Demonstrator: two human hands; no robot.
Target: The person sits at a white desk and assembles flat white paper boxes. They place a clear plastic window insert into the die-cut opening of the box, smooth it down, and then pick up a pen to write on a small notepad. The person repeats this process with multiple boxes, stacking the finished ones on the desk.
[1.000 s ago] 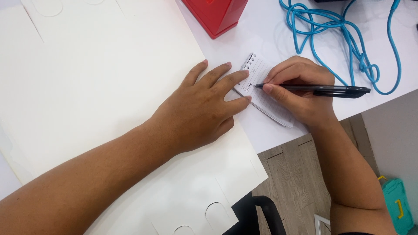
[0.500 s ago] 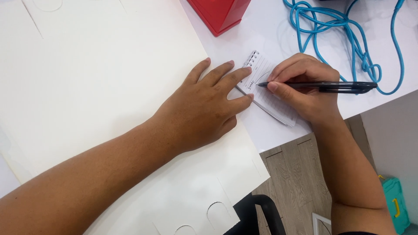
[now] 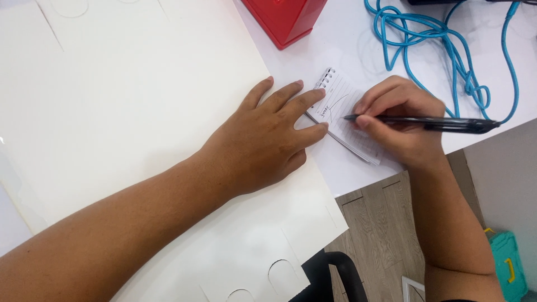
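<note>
Small spiral notepad (image 3: 342,114) flat on white table — black pen (image 3: 430,122) tip seemingly touching it.

1. Setting: an office or desk workspace, seen from above.
2. White table (image 3: 358,39) with a smooth top, its near edge ending over grey wood-look floor (image 3: 386,223).
3. Small spiral notebook (image 3: 341,106) with ruled pages lies on the table; a black pen (image 3: 430,123) is held over it.
4. Tangled blue cable (image 3: 436,45), the network or data kind, lies at far right.
5. Large sheets of cream card (image 3: 123,100) with cut lines and rounded tabs cover the left.
6. Black chair arm (image 3: 347,274) shows at the near edge; a red box (image 3: 288,17) stands far off.
</note>
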